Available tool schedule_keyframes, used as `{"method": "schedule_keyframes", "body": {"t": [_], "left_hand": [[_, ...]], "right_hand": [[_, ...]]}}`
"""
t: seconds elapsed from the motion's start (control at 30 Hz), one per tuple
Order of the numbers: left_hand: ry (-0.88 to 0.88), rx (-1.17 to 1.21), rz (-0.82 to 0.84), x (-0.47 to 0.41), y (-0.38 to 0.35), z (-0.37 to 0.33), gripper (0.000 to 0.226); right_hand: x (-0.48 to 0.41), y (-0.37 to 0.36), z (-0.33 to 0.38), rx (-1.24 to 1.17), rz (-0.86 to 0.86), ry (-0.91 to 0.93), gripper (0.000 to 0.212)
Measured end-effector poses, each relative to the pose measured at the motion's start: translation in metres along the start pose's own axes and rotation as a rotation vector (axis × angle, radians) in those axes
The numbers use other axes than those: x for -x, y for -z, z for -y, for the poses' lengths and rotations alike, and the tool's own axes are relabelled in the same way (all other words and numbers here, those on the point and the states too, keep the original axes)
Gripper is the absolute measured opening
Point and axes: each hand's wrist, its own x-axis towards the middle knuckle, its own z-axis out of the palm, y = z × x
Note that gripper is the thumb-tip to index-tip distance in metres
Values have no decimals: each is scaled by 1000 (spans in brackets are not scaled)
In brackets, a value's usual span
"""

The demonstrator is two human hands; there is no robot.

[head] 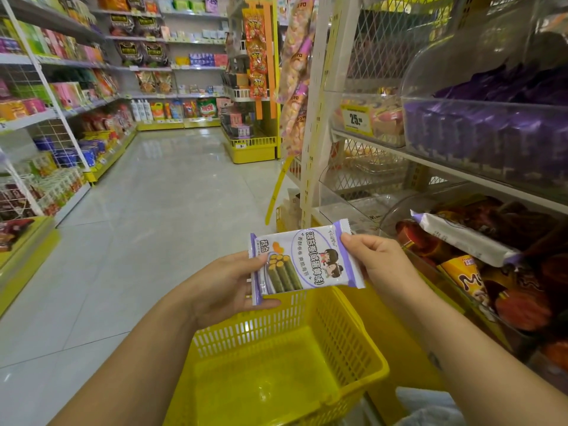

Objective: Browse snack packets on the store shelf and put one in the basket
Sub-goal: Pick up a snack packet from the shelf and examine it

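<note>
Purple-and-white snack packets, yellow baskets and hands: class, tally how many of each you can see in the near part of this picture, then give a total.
Purple-and-white snack packets: 2, one held, one lying on the bin
Yellow baskets: 1
Hands: 2, left hand, right hand
Total: 5

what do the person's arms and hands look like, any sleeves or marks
Both forearms are bare, with no sleeves in view. The left hand and right hand show no rings, watch or gloves. A small dark mark, possibly a tattoo, sits on the right forearm.
</note>
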Motion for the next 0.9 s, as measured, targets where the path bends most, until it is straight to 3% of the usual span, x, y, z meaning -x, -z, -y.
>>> {"method": "schedule_keyframes", "body": {"t": [0.13,0.27,0.4,0.5,0.67,0.77,0.9], "left_hand": [[-4,-43,57,3,-2,0,36],[-336,-292,-168,0,-10,5,36],[-605,-540,-149,1,-19,8,45],[-592,-616,-92,4,-29,11,27],[-596,-509,-83,7,-40,13,24],[-562,-407,-78,5,-45,18,19],[-468,-412,-76,-2,-47,28,49]], "right_hand": [[-1,1,-4,122,-49,-3,28],[-1,-3,-4,209,-20,-13,33],[1,-11,3,-433,177,-235,56],[4,-18,7,-563,140,-217,62],[7,-25,9,-549,96,-82,24],[9,-26,12,-506,108,-40,22],[11,-34,11,-492,118,-3,30]]}}
